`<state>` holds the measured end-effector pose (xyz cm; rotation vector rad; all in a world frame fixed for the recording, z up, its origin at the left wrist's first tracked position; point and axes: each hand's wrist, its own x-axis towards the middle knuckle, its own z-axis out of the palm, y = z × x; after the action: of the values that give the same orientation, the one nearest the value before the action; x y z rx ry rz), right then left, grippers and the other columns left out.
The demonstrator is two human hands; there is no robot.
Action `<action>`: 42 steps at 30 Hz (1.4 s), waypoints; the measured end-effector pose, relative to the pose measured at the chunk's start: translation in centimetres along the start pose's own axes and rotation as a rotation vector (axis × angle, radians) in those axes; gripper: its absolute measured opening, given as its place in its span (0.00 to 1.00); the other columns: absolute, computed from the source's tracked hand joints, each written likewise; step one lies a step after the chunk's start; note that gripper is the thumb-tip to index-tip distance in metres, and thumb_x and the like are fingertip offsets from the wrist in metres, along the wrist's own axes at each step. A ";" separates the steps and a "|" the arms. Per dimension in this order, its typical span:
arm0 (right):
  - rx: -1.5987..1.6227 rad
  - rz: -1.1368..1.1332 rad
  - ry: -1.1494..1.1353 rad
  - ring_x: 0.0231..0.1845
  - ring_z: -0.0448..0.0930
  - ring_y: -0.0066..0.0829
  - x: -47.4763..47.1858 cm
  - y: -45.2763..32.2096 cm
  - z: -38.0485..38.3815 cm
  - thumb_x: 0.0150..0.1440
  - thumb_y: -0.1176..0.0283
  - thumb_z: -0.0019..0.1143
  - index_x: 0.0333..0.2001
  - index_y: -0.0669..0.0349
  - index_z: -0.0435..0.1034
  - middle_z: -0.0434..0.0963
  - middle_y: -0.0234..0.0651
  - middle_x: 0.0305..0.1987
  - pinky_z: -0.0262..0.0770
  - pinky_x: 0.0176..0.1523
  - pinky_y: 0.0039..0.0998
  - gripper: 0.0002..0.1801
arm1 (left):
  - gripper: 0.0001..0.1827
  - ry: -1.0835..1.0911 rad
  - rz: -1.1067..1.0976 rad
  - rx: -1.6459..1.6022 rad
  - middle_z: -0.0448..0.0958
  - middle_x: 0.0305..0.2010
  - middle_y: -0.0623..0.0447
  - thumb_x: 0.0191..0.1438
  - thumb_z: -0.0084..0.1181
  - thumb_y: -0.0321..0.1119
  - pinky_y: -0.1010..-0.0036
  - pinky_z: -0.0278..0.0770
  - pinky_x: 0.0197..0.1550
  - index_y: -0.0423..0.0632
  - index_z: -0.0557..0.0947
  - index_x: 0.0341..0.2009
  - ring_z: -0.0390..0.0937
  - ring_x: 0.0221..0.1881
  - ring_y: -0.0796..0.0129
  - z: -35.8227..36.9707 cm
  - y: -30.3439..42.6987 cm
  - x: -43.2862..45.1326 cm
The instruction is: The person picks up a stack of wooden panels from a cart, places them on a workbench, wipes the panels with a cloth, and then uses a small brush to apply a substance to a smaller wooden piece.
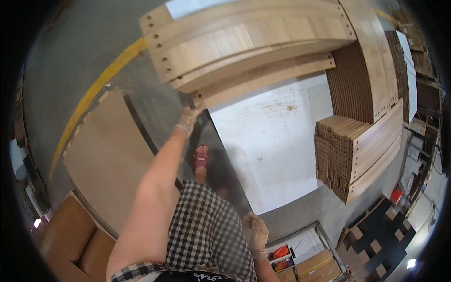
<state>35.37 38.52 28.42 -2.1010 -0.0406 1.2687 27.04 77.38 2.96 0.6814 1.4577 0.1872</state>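
My left hand point(192, 114), in a pale work glove, reaches forward to the near left end of a light wood board point(264, 77) with drilled holes, the lowest in a stack of wooden boards point(246, 38). Its fingers touch or nearly touch that corner; whether they grip it is hard to tell. My right hand point(256, 232), also gloved, is held low near my body with its fingers curled, beside the near corner of a white panel point(267, 141). No object shows in it.
Stacks of drilled boards point(375, 151) stand right of the white panel. On the left lies a brown sheet point(109, 151), near a yellow floor line point(84, 95). A brown padded seat point(67, 236) is at lower left. At lower right are a framed tray point(319, 225) and a dark slatted pallet point(380, 229).
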 end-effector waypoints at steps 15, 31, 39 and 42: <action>0.325 0.136 -0.077 0.43 0.78 0.26 6.0 1.2 2.0 0.63 0.70 0.47 0.52 0.66 0.70 0.78 0.36 0.45 0.74 0.47 0.26 0.16 | 0.28 -0.227 -0.089 -0.121 0.59 0.68 0.53 0.62 0.49 0.41 0.57 0.49 0.69 0.46 0.63 0.64 0.49 0.71 0.65 1.3 0.0 2.0; 0.254 0.222 -0.150 0.44 0.77 0.25 11.3 -1.3 5.1 0.65 0.67 0.44 0.52 0.70 0.69 0.79 0.39 0.44 0.71 0.51 0.27 0.18 | 0.57 -0.165 0.115 -0.457 0.61 0.65 0.48 0.43 0.69 0.33 0.66 0.57 0.66 0.53 0.45 0.70 0.59 0.65 0.62 0.9 -5.9 4.1; -0.145 -0.256 -0.112 0.44 0.76 0.24 23.0 2.7 1.6 0.63 0.67 0.46 0.54 0.67 0.69 0.78 0.34 0.45 0.70 0.50 0.25 0.19 | 0.40 -0.046 0.382 0.006 0.63 0.61 0.51 0.54 0.54 0.28 0.67 0.70 0.56 0.52 0.50 0.68 0.66 0.58 0.62 -6.9 -21.3 -2.8; 0.059 -0.238 -0.040 0.44 0.75 0.25 27.6 -2.1 0.0 0.63 0.67 0.45 0.56 0.63 0.68 0.76 0.33 0.48 0.69 0.48 0.25 0.19 | 0.36 -0.001 -0.092 -0.669 0.70 0.50 0.50 0.44 0.60 0.30 0.67 0.75 0.51 0.48 0.63 0.60 0.72 0.50 0.65 -11.9 -22.0 -7.1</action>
<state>50.48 49.90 8.19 -1.9549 -0.2597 1.1544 8.56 59.80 -2.25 0.0690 1.3105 0.5702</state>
